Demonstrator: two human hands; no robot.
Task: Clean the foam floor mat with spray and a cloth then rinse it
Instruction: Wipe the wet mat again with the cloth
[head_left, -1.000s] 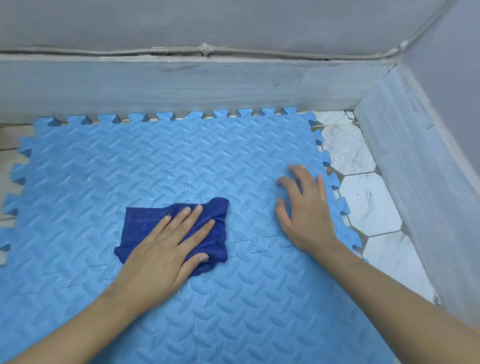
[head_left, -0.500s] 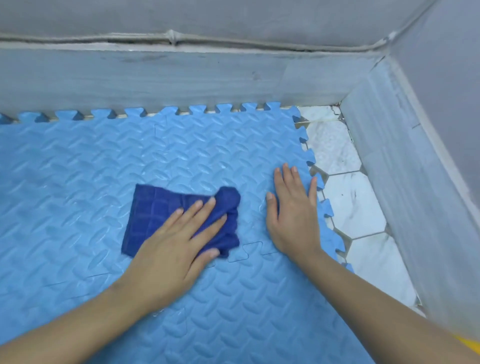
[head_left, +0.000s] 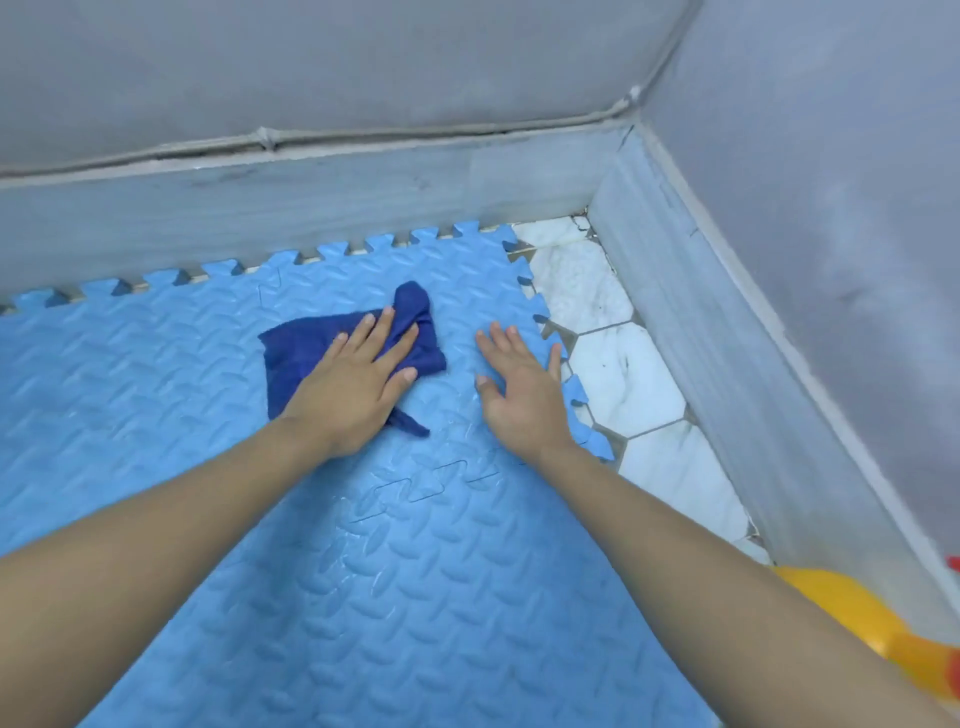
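Observation:
A light blue foam mat with a raised tread pattern and puzzle-tooth edges covers the floor. On it, near its far right corner, lies a crumpled dark blue cloth. My left hand presses flat on the cloth with straight, spread fingers. My right hand rests flat on the mat just right of the cloth, close to the mat's toothed right edge, fingers straight.
White hexagonal floor tiles show in the strip right of the mat. Grey skirting and walls close the corner at the back and right. A yellow and orange object, partly hidden by my right forearm, stands at the lower right.
My left hand has pushed the cloth away from me toward the mat's far right corner, and the cloth has bunched up. The right hand stays flat on the mat beside it.

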